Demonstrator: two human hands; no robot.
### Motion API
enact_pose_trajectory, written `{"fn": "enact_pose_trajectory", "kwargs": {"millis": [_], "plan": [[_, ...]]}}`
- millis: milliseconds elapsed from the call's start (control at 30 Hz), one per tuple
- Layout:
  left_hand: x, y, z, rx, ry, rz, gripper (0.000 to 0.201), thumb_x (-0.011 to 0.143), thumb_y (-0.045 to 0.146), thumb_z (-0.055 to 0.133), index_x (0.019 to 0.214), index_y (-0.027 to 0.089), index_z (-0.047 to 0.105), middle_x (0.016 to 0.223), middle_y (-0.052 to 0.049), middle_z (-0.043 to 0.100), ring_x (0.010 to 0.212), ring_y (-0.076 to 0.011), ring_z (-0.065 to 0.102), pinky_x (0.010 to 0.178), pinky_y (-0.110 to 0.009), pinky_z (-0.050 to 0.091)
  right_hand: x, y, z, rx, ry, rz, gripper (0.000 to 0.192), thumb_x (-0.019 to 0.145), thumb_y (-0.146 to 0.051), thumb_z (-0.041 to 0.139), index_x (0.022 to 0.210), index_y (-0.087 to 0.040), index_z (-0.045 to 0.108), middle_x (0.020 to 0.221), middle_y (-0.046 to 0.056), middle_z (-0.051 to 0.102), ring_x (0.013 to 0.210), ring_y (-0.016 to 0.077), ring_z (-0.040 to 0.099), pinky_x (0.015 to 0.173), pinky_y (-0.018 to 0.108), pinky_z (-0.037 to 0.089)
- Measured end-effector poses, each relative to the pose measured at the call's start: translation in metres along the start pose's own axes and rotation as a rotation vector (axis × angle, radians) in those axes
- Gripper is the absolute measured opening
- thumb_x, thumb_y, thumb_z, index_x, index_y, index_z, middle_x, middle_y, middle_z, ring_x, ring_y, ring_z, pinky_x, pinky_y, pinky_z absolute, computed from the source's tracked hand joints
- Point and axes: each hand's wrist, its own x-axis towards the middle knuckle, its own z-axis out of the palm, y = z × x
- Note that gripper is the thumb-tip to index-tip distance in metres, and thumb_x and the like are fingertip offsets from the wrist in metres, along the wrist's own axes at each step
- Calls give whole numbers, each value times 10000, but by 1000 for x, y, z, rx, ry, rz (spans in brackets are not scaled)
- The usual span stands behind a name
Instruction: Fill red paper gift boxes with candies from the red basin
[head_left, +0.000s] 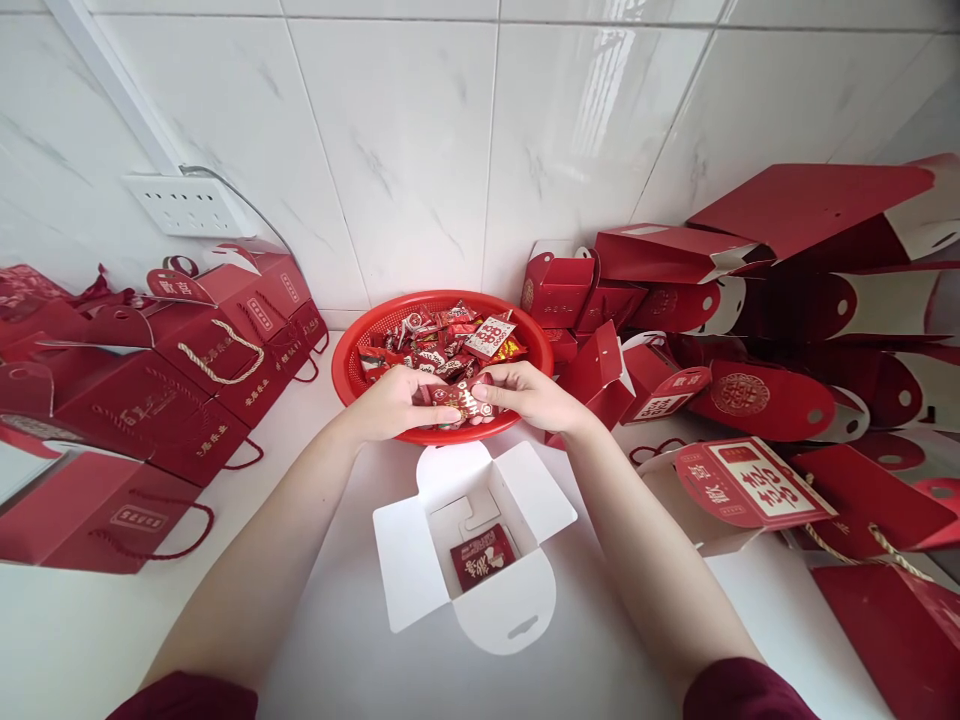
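Observation:
Both of my hands are over the front rim of a red plastic basket (346, 375) heaped with wrapped sweets (442, 345). Between them is a dark red candy packet (463, 398) with white lettering. My left hand (394, 403) pinches its left end with thumb and fingers. My right hand (529, 393) closes on its right end. Just below my hands stands an open box (405, 560), white inside, its flaps folded outward. On its floor lies a small dark red packet (482, 558) with light print.
Red gift boxes with rope handles (247, 350) are stacked on the left. Many red boxes (739, 395), several with open lids, crowd the right side. A socket strip (187, 205) with a cable is on the tiled wall (420, 130) behind.

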Motion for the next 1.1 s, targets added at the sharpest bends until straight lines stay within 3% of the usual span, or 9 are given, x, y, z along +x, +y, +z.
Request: {"fn": "enact_pose_trajectory", "kwargs": {"millis": [200,400,567,667,800,900,967,1033,1100], "plan": [[0,-4,-8,-12,-50,-13,335,769,417,750,935,127,731,860,-80,747,776,-217,689,686,-307,553,-2,0,0,25,-7,-7,289,884,-434,651,862,-147,680,780,7,656,698,115,575,690,246,466],[-1,-5,-11,-58,-95,-4,350,783,395,745,1013,132,729,898,-86,750,804,-214,696,743,-321,566,-2,0,0,39,2,-8,295,896,-425,638,869,-134,680,798,16,658,716,111,581,709,239,475],[-1,-7,-10,-49,-46,-33,353,765,407,759,995,141,737,862,-77,756,731,-188,695,687,-294,568,-3,-3,2,68,50,-33,298,903,-390,629,1101,-168,647,854,19,650,799,138,628,784,289,528],[3,-10,-5,-29,0,-29,320,773,428,744,904,137,752,820,-78,754,696,-177,692,667,-286,567,-3,-4,3,49,58,-58,422,865,-323,682,1259,-236,557,912,5,634,815,135,625,772,294,551],[5,-6,5,10,138,41,291,781,419,731,843,135,729,763,-62,739,677,-173,687,621,-270,554,-1,0,3,44,97,-64,385,812,-321,736,1158,-224,597,980,16,619,852,141,620,749,292,569],[-9,17,13,123,439,167,209,811,355,706,852,152,682,791,-28,717,698,-142,669,607,-231,526,0,1,1,82,184,-61,355,805,-344,742,1099,-199,608,936,9,615,830,133,614,746,287,559],[-29,37,22,237,541,230,139,858,306,655,847,168,671,806,-14,702,704,-123,652,605,-216,512,-3,-5,1,45,226,-79,334,799,-350,747,1054,-176,620,905,10,622,806,125,604,758,277,532],[-52,52,32,312,521,297,99,878,257,627,833,180,669,805,-7,687,713,-117,637,640,-219,519,-9,-19,4,-44,256,-114,315,784,-350,759,1002,-164,628,892,12,623,783,120,587,756,270,503],[-73,55,45,333,388,345,61,883,217,612,882,188,665,851,-17,682,775,-132,640,708,-243,533,-21,-38,9,-143,257,-138,311,777,-350,763,984,-169,619,894,11,618,774,126,574,740,272,486]]}}
